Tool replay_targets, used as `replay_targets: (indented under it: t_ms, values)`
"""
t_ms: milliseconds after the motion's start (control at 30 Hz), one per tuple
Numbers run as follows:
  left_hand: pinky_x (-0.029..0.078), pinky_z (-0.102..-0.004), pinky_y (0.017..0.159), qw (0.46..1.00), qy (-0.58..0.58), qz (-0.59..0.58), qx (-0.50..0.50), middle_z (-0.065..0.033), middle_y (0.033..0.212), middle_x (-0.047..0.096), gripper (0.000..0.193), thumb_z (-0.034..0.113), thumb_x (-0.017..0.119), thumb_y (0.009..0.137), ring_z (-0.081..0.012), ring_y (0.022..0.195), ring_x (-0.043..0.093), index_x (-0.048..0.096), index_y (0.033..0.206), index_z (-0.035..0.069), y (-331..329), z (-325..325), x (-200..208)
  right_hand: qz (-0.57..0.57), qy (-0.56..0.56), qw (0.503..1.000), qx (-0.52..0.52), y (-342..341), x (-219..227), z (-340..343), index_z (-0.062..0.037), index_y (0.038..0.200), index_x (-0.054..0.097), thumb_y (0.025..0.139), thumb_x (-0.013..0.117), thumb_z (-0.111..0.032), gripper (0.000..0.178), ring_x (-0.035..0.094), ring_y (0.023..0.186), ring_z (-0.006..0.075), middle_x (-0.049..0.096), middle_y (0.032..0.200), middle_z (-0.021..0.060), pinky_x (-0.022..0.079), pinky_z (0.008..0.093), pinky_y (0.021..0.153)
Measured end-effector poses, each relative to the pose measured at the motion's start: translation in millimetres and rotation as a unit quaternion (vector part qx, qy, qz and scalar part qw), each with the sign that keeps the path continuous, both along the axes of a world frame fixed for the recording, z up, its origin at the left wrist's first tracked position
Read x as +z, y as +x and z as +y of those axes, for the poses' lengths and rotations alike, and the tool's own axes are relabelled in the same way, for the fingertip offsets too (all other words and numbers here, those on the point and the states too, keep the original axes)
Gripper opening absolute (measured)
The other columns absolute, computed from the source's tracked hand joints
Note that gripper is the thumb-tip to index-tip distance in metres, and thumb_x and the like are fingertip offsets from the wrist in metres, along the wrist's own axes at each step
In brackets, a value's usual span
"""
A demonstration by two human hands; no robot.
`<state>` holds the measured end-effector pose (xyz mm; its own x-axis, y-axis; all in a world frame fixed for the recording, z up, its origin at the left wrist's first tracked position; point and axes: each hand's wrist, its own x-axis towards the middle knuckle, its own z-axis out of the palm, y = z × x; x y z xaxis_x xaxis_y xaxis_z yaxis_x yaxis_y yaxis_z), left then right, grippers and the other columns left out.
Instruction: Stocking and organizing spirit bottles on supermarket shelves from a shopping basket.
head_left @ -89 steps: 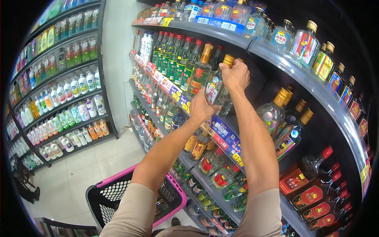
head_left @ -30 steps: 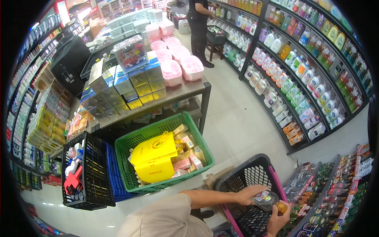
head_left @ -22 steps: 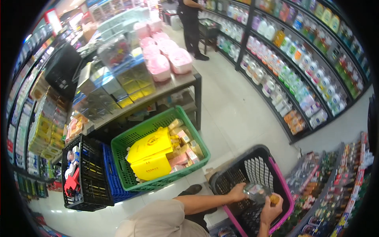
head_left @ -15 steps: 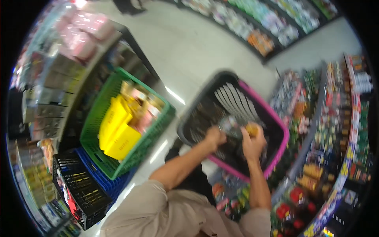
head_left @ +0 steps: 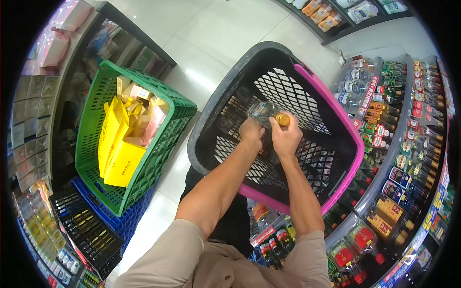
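A clear bottle (head_left: 263,113) with a gold-yellow cap is tilted over the inside of a black basket (head_left: 201,144) that has a pink handle. My right hand (head_left: 286,139) is closed around its neck, just by the cap. Against the near side of the bottle's body, my left hand (head_left: 251,132) is closed with fingers curled, partly hidden from above. Both forearms reach over the basket's near rim. Through the lattice walls some dark and pale shapes show; whatever lies at the basket's bottom is hard to make out.
On my left a green basket (head_left: 180,113) holds yellow bags (head_left: 120,149) and small boxes, above a blue basket (head_left: 137,228). A black crate (head_left: 86,230) stands beside them. Shelves of bottles (head_left: 403,216) curve along the right; boxed goods (head_left: 33,125) line the left.
The view has steadied and shifted, so the black basket looks larger and higher. Both hands remain at the bottle, whose gold cap now shows plainly beside my right hand.
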<state>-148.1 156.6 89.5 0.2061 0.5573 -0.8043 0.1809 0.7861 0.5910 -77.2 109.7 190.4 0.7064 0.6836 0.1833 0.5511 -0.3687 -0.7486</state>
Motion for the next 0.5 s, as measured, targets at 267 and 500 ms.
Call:
replay_targets:
  t_ms: [267, 500]
  values:
    - [0.048, -0.0304, 0.073, 0.997, 0.036, 0.045, 0.049, -0.0065, 0.102, 0.06, 0.023, 0.005, 0.046, 0.093, -0.0163, 0.086, 0.057, 0.062, 0.11, 0.004, 13.3, 35.0, -70.9, 0.009, -0.02, 1.0, 0.02, 10.7, -69.3, 38.9, 0.0014, 0.105, 0.064, 0.075, 0.08, -0.008, 0.035, 0.069, 0.079, 0.0206, 0.07, 0.09, 0.0144, 0.054, 0.0316, 0.073]
    - [0.048, -0.031, 0.075, 0.987, -0.023, -0.001, 0.156, -0.0073, 0.107, 0.06, 0.025, 0.005, 0.047, 0.094, -0.0168, 0.088, 0.058, 0.059, 0.116, 0.004, 14.0, 52.0, -77.7, 0.003, -0.003, 0.999, 0.039, 10.0, -105.1, 58.0, 0.0008, 0.104, 0.064, 0.073, 0.081, -0.009, 0.037, 0.07, 0.082, 0.0286, 0.07, 0.093, 0.0176, 0.055, 0.0351, 0.075]
